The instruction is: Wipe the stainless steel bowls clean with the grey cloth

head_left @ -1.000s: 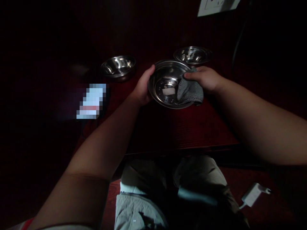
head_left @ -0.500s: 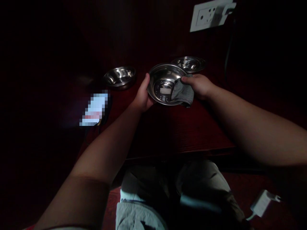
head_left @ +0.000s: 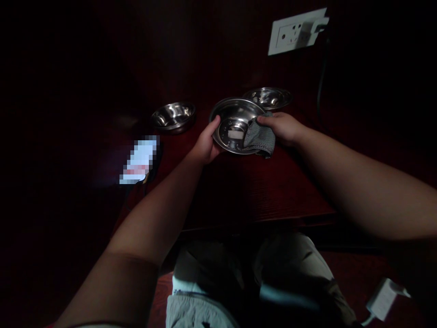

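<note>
- Left hand point(head_left: 207, 142): fingers closed on the bowl point(head_left: 239, 110) at its 9 o'clock, thumb lying over the rim and the others underneath, partly hidden.
- Right hand point(head_left: 287, 127): fingers pinching the cloth point(head_left: 260, 136) at the bowl's 3 o'clock, thumb on top; the others are mostly out of sight.
- The grey cloth drapes over the rim from 3 to 5 o'clock, part inside, part hanging outside.
- The bowl sits between both hands, tipped toward the person; a pale patch point(head_left: 235, 135) shows on its bottom.
- From the bowl, the far bowl point(head_left: 269, 98) is near, between 1 and 2 o'clock.
- The left bowl point(head_left: 174, 126) stands upright on the tabletop point(head_left: 246, 196) around 9 o'clock.
- The phone point(head_left: 139, 159), screen blurred, lies between 8 and 9 o'clock.
- At 1 o'clock, a wall socket point(head_left: 287, 36) holds a plug point(head_left: 320, 25); a cable point(head_left: 320, 91) hangs at 2 o'clock.
- Trousers point(head_left: 201, 310) show at 6 o'clock, an adapter point(head_left: 382, 298) between 4 and 5.
</note>
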`<action>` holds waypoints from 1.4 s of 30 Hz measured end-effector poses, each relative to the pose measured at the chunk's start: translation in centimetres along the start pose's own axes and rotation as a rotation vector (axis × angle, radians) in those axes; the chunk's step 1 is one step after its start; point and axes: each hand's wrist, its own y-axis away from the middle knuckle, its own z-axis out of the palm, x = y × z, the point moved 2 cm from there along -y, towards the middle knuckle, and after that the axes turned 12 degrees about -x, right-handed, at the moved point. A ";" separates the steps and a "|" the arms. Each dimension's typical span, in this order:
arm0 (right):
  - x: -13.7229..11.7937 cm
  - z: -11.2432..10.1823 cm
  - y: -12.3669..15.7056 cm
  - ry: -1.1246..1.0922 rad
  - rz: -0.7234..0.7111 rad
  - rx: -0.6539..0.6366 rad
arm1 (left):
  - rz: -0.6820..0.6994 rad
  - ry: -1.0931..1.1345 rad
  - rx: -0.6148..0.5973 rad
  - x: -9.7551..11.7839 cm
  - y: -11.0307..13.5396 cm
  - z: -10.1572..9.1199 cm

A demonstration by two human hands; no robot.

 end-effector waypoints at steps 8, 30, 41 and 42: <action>-0.2 0.1 0.3 0.019 0.042 -0.009 | -0.024 -0.017 -0.003 -0.2 0.0 -0.4; -0.4 0.2 0.2 0.074 0.105 -0.031 | 0.005 -0.015 0.038 -0.4 -0.2 -0.6; -0.4 0.2 0.3 0.093 0.083 -0.025 | 0.023 -0.020 0.039 -0.4 -0.2 -0.3; -0.4 0.2 0.4 0.095 0.082 -0.023 | 0.024 -0.019 0.042 -0.5 -0.2 -0.2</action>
